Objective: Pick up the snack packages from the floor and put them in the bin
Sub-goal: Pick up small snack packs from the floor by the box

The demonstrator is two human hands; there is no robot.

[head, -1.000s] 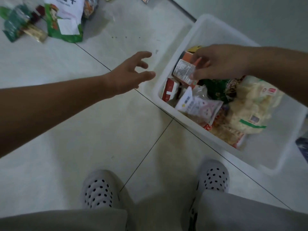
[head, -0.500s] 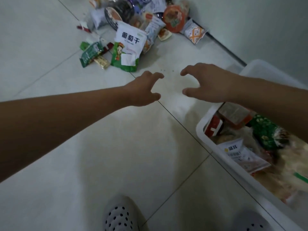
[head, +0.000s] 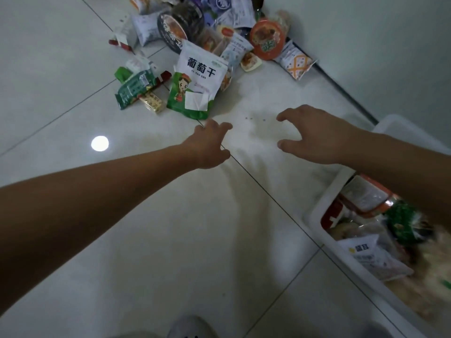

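Right now the loose heap of crinkly snack packages (head: 207, 42) is lying on the pale tiled floor (head: 170, 240) against the wall, a white-and-green pouch (head: 197, 86) with bold dark characters sitting nearest to us, a green wrapper (head: 134, 87) just beside it. We are holding our left hand (head: 207, 147) empty above the tiles, fingers spread and curled, close to that pouch. We are keeping our right hand (head: 314, 137) empty too, fingers wide apart, near it. Lower right, the white plastic bin (head: 324, 203) is already carrying several packets.
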